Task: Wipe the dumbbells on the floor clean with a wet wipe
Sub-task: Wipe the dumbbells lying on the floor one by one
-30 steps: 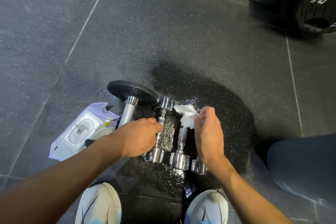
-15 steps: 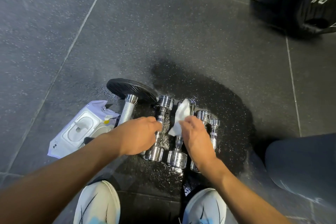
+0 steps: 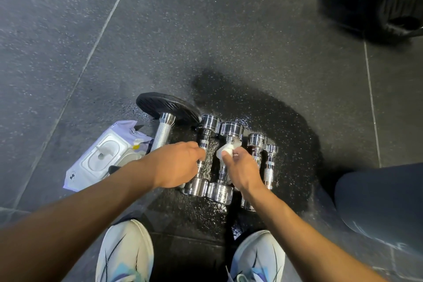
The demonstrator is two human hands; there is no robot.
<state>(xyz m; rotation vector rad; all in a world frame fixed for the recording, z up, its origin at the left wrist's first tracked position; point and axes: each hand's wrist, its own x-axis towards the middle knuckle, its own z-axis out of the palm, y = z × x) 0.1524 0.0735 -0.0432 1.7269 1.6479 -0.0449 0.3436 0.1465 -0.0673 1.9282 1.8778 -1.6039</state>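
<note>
Right hand [image 3: 243,168] fingers [image 3: 235,152] bunched round wet wipe [image 3: 225,151], pressed on handle of second dumbbell [image 3: 225,162], frame centre. Left hand [image 3: 176,165] fingers curled on first dumbbell [image 3: 202,153], kept steady. Dumbbell axes laid bottom-to-top of frame, so strokes probably needed lengthwise; right hand nearer unwiped pair.

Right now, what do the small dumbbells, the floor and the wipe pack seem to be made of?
Dumbbells: apparently chromed steel, since the mirror-bright heads reflect light and the handles show knurling. Floor: probably rubber tiles, matte dark grey with pale flecks and thin seams, glistening wet near the weights. Wipe pack: seemingly soft plastic film, crinkled, with a rigid white flip lid.
</note>
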